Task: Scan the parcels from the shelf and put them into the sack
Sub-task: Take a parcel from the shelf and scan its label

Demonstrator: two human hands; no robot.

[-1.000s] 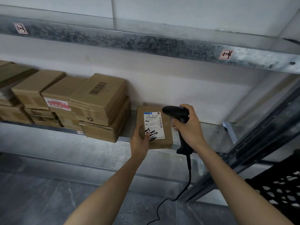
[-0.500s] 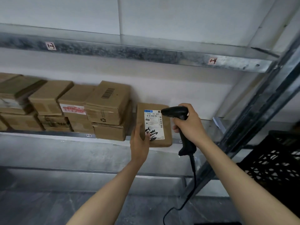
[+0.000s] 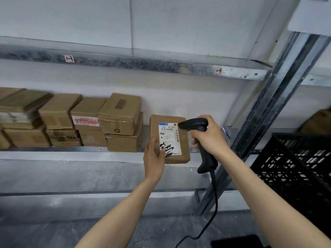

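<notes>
Head view
Parcel: a brown parcel (image 3: pixel 184 149) with a white label (image 3: pixel 169 138) faces the camera, upright at the front edge of the shelf (image 3: pixel 53 154), just right of the stacked boxes (image 3: pixel 120 113).
Left grip (image 3: pixel 154 158): grasping the parcel's lower left corner, thumb on the label.
Right grip (image 3: pixel 210 138): clenched round the handle of the black scanner (image 3: pixel 195 124), whose head points left at the label's upper right, just beside it.
Cable (image 3: pixel 214 194): hangs from the scanner's handle toward the floor.
Crate (image 3: pixel 295 167): black lattice, at the lower right, past the metal upright (image 3: pixel 268 113).
</notes>
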